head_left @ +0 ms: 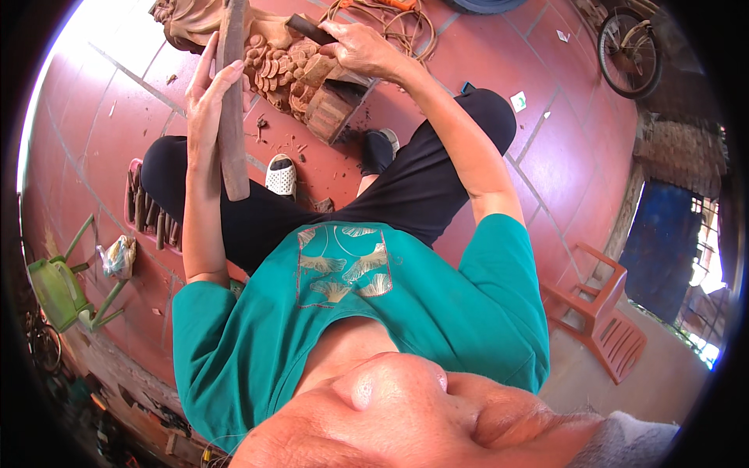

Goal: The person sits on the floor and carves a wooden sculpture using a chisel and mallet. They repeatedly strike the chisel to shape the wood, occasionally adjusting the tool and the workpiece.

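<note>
My left hand (209, 90) is closed around a long, flat wooden bar (232, 129), its thumb lying across the front. The bar stands nearly lengthwise, with its lower end over my thigh. In my right hand (363, 51) is a short dark bar-shaped tool (310, 30), gripped at one end; its exact kind is not clear. Below and between both hands, a carved wooden sculpture (285, 74) with scale-like relief lies on the floor. The sculpture's near end is a squared block (331, 113) close to my feet.
Wood chips (292, 148) are scattered on the red tiled floor. By my left knee, a pink tray (131, 187) holds several wooden-handled tools. A green chair (58, 292), a plastic bag (118, 256), a red plastic chair (597, 312), a bicycle wheel (629, 53) and cables (421, 35) stand around.
</note>
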### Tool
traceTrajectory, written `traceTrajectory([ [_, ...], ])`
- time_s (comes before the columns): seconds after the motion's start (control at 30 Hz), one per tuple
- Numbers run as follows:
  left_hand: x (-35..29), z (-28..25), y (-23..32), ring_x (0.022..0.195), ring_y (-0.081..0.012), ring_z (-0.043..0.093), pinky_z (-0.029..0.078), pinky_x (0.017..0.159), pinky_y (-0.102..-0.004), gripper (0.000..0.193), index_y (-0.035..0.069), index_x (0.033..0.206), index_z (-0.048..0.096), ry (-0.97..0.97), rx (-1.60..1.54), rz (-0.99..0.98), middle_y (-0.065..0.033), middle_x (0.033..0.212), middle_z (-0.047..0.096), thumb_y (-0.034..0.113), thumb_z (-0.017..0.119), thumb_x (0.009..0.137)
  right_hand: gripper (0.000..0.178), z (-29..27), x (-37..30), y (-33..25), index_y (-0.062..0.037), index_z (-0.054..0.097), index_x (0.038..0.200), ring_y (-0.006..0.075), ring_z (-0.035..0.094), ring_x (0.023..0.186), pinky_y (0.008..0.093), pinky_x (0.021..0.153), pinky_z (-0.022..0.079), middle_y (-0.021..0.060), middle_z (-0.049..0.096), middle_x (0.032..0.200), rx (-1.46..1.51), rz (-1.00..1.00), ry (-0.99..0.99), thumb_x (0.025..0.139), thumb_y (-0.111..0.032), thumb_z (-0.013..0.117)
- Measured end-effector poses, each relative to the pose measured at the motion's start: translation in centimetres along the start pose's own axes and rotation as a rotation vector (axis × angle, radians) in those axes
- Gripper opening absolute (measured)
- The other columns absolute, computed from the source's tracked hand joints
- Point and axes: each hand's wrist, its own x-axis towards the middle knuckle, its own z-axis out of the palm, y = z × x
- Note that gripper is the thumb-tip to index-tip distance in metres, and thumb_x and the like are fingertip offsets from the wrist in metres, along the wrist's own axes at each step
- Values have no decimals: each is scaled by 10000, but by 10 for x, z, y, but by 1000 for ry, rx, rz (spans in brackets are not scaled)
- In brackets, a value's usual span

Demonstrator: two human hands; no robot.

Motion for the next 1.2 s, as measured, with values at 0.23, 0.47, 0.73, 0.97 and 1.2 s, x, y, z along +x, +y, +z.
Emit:
traceTrajectory([
  [0.23, -4, 0, -14, 541, -112, 583, 488, 495, -249, 689, 87, 1533, 387, -240, 21, -118, -50, 764, 624, 162, 681, 915, 346, -11, -5, 4, -26, 569, 1232, 454, 640, 968, 513, 839, 498, 259, 678, 1005, -322, 211, -202, 928, -188, 598],
  [0.47, 3, -12, 2, 553, -103, 579, 475, 494, -242, 652, 52, 1516, 405, -69, 6, -16, -58, 742, 614, 168, 666, 929, 461, -11, -3, 36, 25, 537, 1313, 363, 673, 1039, 438, 906, 499, 245, 694, 1099, 4, 99, 116, 913, -196, 599],
  [0.73, -1, -8, 4, 571, -99, 579, 474, 501, -246, 649, 57, 1509, 422, -46, 34, -45, -62, 739, 615, 172, 675, 922, 267, -12, 10, -3, 39, 549, 1134, 257, 720, 794, 405, 751, 518, 189, 731, 979, 176, 205, -43, 943, -147, 551],
  [0.97, 1, -5, 2, 593, -97, 590, 488, 507, -244, 668, 63, 1513, 419, -51, 43, -32, -60, 760, 625, 193, 691, 916, 253, 2, 16, 6, 70, 544, 1119, 194, 694, 727, 361, 713, 534, 172, 723, 1023, 355, 197, 70, 972, -135, 525],
  [1.2, 0, -6, 4, 605, -96, 593, 491, 505, -237, 671, 61, 1514, 415, -73, 66, -37, -56, 776, 629, 185, 691, 915, 249, -7, 25, -5, 74, 520, 1143, 202, 692, 710, 372, 681, 534, 196, 721, 1053, 301, 203, -60, 966, -101, 528],
])
